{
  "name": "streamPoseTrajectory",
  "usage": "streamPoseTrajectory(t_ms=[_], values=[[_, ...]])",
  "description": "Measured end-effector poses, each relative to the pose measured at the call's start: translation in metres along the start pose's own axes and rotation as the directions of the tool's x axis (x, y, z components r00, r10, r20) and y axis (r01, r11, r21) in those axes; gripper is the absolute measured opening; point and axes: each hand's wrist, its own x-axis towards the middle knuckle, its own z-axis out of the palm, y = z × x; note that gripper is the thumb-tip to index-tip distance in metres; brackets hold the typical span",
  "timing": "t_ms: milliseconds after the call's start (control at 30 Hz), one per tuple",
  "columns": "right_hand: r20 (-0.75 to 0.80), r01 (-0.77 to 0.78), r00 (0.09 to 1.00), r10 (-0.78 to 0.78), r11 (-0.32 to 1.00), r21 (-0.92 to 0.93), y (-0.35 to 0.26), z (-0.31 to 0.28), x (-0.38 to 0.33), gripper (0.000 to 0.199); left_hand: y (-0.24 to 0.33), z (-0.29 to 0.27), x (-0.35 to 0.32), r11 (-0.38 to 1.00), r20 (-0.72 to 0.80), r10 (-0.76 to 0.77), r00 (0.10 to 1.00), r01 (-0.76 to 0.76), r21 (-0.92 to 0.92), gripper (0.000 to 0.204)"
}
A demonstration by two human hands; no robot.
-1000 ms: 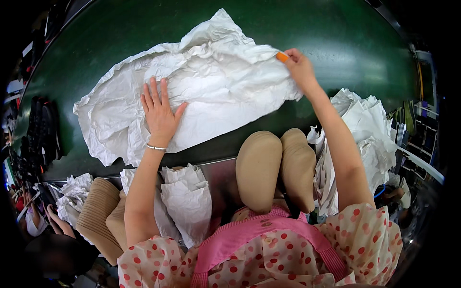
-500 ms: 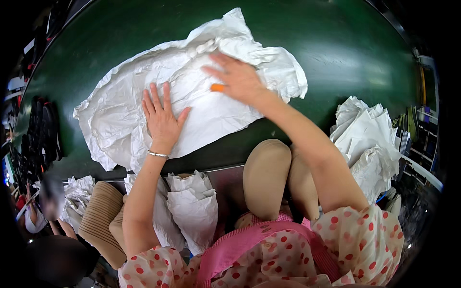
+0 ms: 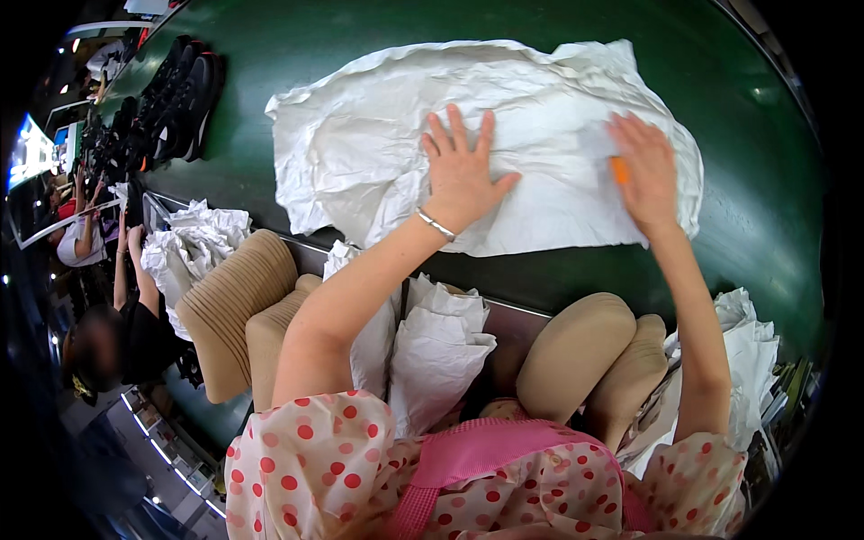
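A large sheet of creased white paper (image 3: 378, 144) lies spread over the green table. My left hand (image 3: 461, 175), with a silver bracelet at its wrist, presses flat on the middle of the sheet, fingers spread. Near the sheet's right end, my right hand (image 3: 646, 171) rests on the paper with its fingers stretched out and slightly blurred. An orange band (image 3: 619, 169) wraps its thumb. Neither hand grips anything.
Black shoes (image 3: 189, 99) stand on the green table (image 3: 243, 180) at the far left. Along its near edge are ribbed beige stacks (image 3: 238, 306), smooth beige rounded pieces (image 3: 576, 355) and crumpled white paper bundles (image 3: 441, 351). More white paper (image 3: 747, 351) sits at right. Another person (image 3: 135, 333) is at lower left.
The view has shifted, so everything sits differently in it. My right hand has slid to the sheet's right end, where the paper now lies flatter and wider. My left hand stays pressed on it.
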Motion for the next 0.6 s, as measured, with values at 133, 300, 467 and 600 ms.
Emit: streamPoseTrajectory(t_ms=[133, 300, 467, 600], values=[[0.081, -0.152, 0.983, 0.167, 0.975, -0.159, 0.017, 0.05, -0.008, 0.048, -0.03, -0.01, 0.004, 0.964, -0.049, 0.265, 0.963, -0.264, 0.016, 0.074], [0.108, -0.264, 0.95, 0.294, 0.937, -0.229, 0.048, 0.049, -0.038, 0.052, -0.154, -0.012, -0.019, 0.95, 0.037, 0.215, 0.976, -0.218, 0.224, 0.072], [0.079, -0.273, 0.955, 0.286, 0.952, -0.139, 0.042, 0.042, -0.034, 0.048, -0.172, -0.029, -0.001, 0.965, -0.08, 0.261, 0.962, -0.258, 0.039, 0.067], [0.025, -0.176, 0.983, 0.18, 0.977, -0.124, 0.024, 0.028, -0.012, 0.044, -0.147, -0.019, 0.015, 0.945, -0.391, -0.21, 0.896, 0.084, -0.315, 0.073]])
